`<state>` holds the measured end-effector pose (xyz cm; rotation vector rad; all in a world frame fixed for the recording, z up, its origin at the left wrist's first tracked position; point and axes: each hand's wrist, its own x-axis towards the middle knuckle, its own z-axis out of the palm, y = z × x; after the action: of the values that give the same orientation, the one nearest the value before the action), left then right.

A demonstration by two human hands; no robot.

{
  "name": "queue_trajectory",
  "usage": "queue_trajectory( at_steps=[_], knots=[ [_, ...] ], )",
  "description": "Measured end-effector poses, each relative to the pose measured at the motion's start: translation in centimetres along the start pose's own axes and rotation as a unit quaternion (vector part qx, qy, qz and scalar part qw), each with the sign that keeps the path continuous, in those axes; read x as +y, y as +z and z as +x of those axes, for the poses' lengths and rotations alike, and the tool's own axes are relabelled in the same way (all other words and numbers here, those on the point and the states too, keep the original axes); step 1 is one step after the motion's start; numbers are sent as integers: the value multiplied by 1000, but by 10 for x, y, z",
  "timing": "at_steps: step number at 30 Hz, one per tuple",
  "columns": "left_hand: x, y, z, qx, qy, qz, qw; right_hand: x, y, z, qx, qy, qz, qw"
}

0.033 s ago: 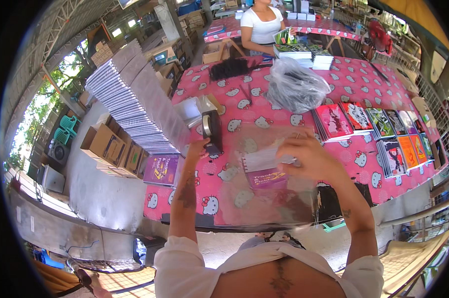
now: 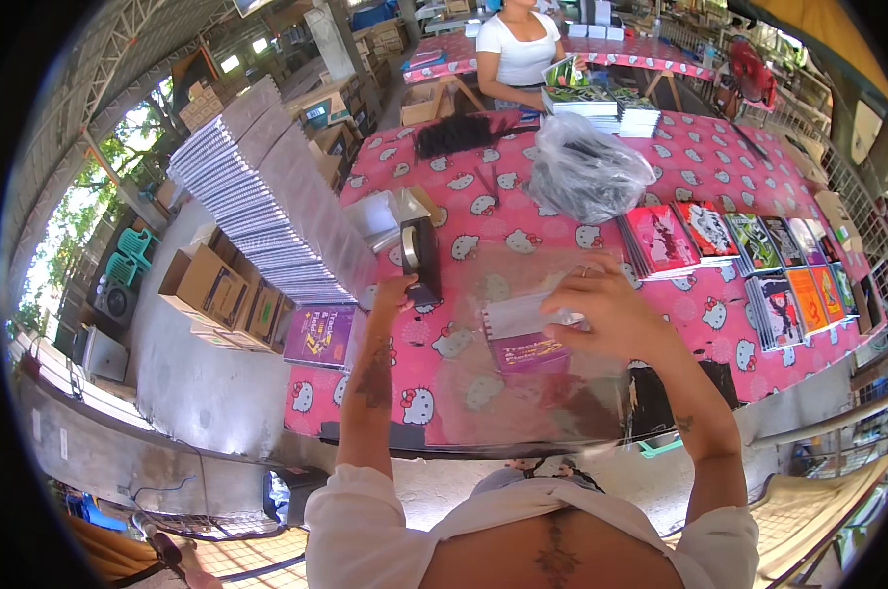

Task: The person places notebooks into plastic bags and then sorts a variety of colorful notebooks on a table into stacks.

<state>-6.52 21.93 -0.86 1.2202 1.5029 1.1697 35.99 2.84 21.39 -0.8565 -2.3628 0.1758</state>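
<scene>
Purple-covered, the book lies near the front edge of the worktop, amid a clear plastic sheet; I'd judge it light and bendy, best taken by its sides, the film thin and slippery. Of the 2 hands, the right hand curls above it, whether pinching anything I can't tell; the left hand touches the black tape dispenser, grip unclear. Leftward, 1 tall stack crowds movement; beyond, patterned cloth offers room up to a plastic-wrapped bundle.

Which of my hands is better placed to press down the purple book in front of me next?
Probably the right hand: it's at the purple book, while the left hand is over by the black tape dispenser.
</scene>
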Motion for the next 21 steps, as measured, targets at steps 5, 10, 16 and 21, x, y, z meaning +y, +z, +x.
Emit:
queue_trajectory(
  at_steps=[5,10,16,21],
  knots=[
    [-29,61,-29,87,16,-225,970,-14,13,10,-115,125,-33,985],
    [-4,32,-33,139,101,286,943,-21,35,30,-32,87,-22,995],
    [78,42,-94,-175,174,-54,968,-21,46,37,-61,102,-85,989],
    [152,77,-143,-348,232,-66,906,-37,47,55,-148,129,-52,979]
  ],
)
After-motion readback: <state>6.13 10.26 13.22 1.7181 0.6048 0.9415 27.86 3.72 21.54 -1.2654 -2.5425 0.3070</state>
